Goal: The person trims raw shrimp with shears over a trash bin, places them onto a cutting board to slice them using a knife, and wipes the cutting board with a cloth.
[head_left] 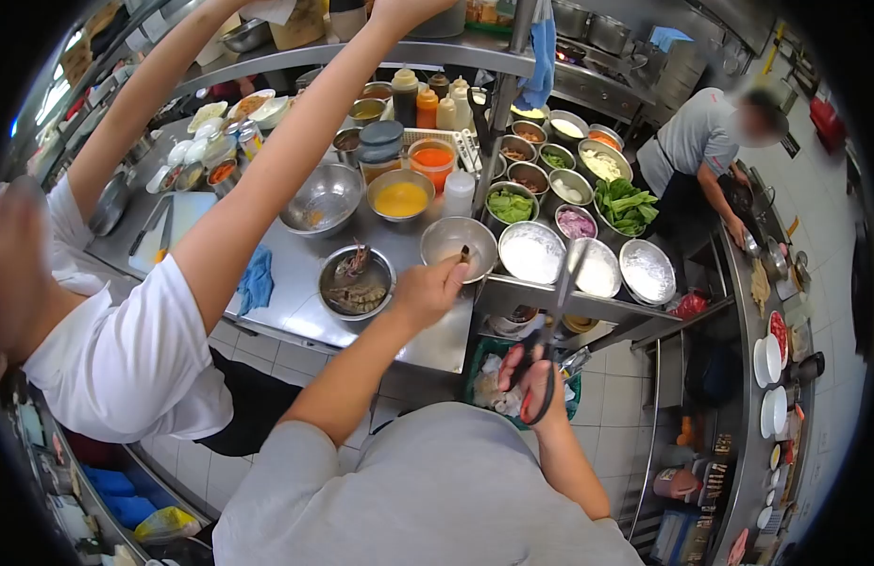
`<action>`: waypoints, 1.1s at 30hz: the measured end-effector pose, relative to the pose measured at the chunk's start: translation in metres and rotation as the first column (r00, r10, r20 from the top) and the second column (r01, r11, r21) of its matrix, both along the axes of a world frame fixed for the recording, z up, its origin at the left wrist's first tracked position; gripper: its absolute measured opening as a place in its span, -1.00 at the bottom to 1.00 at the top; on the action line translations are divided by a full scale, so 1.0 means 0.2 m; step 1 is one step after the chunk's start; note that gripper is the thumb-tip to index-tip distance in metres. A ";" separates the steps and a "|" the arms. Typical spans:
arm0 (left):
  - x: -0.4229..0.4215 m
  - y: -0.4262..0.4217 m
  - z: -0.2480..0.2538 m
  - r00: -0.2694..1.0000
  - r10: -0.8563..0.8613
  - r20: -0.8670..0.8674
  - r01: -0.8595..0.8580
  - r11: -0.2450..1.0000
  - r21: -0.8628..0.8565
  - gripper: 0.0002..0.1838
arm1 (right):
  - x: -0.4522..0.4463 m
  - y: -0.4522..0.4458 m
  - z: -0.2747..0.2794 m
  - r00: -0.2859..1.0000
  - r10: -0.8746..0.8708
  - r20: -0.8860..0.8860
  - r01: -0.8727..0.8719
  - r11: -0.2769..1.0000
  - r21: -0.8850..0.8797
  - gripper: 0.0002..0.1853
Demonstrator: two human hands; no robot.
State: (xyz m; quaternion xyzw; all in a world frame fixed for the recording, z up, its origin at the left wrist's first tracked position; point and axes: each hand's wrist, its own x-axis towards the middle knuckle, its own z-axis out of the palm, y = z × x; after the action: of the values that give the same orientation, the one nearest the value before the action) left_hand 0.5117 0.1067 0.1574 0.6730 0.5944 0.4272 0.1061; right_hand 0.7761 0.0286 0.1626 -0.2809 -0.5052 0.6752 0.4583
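My left hand (432, 297) is closed, pinching a small brown piece (465, 254) that sticks up past the thumb; I cannot make out its kind. Beyond it lies a steel bowl (441, 240), whose bottom is partly hidden by the hand. To the left, another steel bowl (388, 300) holds what look like raw prawns (357, 294). My right hand (541, 401) grips scissors (562, 292) with red and black handles, blades pointing up, slightly blurred. Below the scissors, a green basket (474, 363) lined with plastic stands near the floor.
A co-worker in white (140, 349) reaches across from the left over the steel counter (428, 344). Bowls of yellow liquid (400, 198), leafy greens (626, 206) and white powder (532, 253) crowd the worktop. A blue cloth (257, 280) lies near the edge. Another person (687, 141) works at the right.
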 end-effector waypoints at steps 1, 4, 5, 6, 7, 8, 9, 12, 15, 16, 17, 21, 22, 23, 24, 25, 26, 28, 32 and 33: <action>-0.05 0.03 0.00 0.953 0.082 -0.291 -0.080 0.997 0.019 -0.56 | 0.03 -0.01 0.02 0.998 -0.027 -0.052 0.023 0.997 -0.069 -0.25; -0.32 0.16 -0.15 0.850 0.070 -0.522 -0.266 0.913 -0.310 -0.52 | 0.10 -0.01 -0.02 0.993 -0.035 -0.111 0.019 0.989 -0.144 -0.23; -0.42 0.20 -0.21 0.816 0.035 -0.577 -0.284 0.894 -0.347 -0.50 | 0.12 -0.02 -0.03 0.993 -0.046 -0.104 0.029 0.986 -0.166 -0.22; -0.51 0.22 -0.25 0.778 -0.005 -0.628 -0.303 0.873 -0.382 -0.47 | 0.13 -0.03 -0.06 0.993 -0.059 -0.105 0.040 0.984 -0.174 -0.22; -0.55 0.21 -0.25 0.778 -0.018 -0.628 -0.292 0.875 -0.387 -0.47 | 0.14 -0.04 -0.09 0.991 -0.050 -0.125 0.024 0.979 -0.205 -0.22; -0.59 0.20 -0.25 0.783 -0.043 -0.621 -0.298 0.850 -0.434 -0.50 | 0.15 -0.05 -0.11 0.989 -0.041 -0.145 0.006 0.972 -0.235 -0.22; -0.63 0.18 -0.25 0.787 -0.068 -0.613 -0.304 0.822 -0.481 -0.52 | 0.15 -0.06 -0.12 0.988 -0.052 -0.145 0.016 0.970 -0.241 -0.22; -0.73 0.12 -0.29 0.830 -0.042 -0.557 -0.170 0.931 -0.323 -0.64 | 0.16 -0.08 -0.14 0.991 -0.091 -0.102 0.059 0.957 -0.284 -0.22; -0.84 0.10 -0.24 0.843 0.086 -0.531 -0.224 0.953 -0.202 -0.66 | 0.17 -0.09 -0.14 0.989 -0.114 -0.089 0.086 0.958 -0.274 -0.23; -0.88 0.09 -0.24 0.872 0.130 -0.472 -0.241 0.953 -0.182 -0.71 | 0.18 -0.10 -0.14 0.988 -0.126 -0.087 0.098 0.957 -0.274 -0.24; -0.89 0.08 -0.25 0.872 0.125 -0.473 -0.237 0.954 -0.185 -0.71 | 0.18 -0.10 -0.15 0.988 -0.130 -0.087 0.101 0.956 -0.277 -0.24; -0.80 -0.02 -0.35 0.887 -0.091 -0.452 -0.179 0.835 -0.521 -0.75 | 0.17 -0.11 -0.18 0.985 -0.159 -0.064 0.133 0.945 -0.298 -0.25; -0.77 -0.02 -0.40 0.874 -0.188 -0.449 -0.095 0.839 -0.536 -0.72 | 0.16 -0.11 -0.18 0.985 -0.163 -0.053 0.138 0.938 -0.318 -0.26; -0.74 -0.01 -0.44 0.874 -0.188 -0.448 -0.094 0.839 -0.536 -0.72 | 0.14 -0.11 -0.18 0.985 -0.164 -0.052 0.139 0.938 -0.317 -0.26; -0.70 0.00 -0.48 0.837 -0.119 -0.535 -0.182 0.860 -0.476 -0.76 | 0.13 -0.11 -0.18 0.989 -0.144 -0.039 0.124 0.937 -0.328 -0.26; -0.67 0.00 -0.50 0.790 -0.046 -0.611 -0.266 0.873 -0.409 -0.78 | 0.11 -0.12 -0.18 0.992 -0.123 -0.023 0.108 0.934 -0.340 -0.27; -0.67 0.04 -0.51 0.754 -0.072 -0.653 -0.305 0.842 -0.445 -0.75 | 0.08 -0.13 -0.17 0.991 -0.130 0.046 0.138 0.934 -0.331 -0.22; -0.64 0.07 -0.42 0.774 -0.077 -0.629 -0.332 0.796 -0.506 -0.76 | 0.05 -0.15 -0.18 0.993 -0.114 0.036 0.119 0.938 -0.326 -0.26; -0.74 0.06 -0.24 0.839 -0.050 -0.542 -0.241 0.859 -0.451 -0.75 | 0.02 -0.20 -0.18 0.992 -0.120 0.043 0.128 0.940 -0.318 -0.30; -0.81 0.04 -0.23 0.837 -0.066 -0.543 -0.229 0.859 -0.458 -0.75 | 0.01 -0.23 -0.18 0.988 -0.135 0.072 0.151 0.935 -0.320 -0.30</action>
State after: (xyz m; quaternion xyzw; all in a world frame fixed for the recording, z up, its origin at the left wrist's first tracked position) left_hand 0.3503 0.1149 0.1117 0.6867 0.7196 0.0534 0.0877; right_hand 0.7787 -0.0165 0.1259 -0.4049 -0.3766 0.7069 0.4410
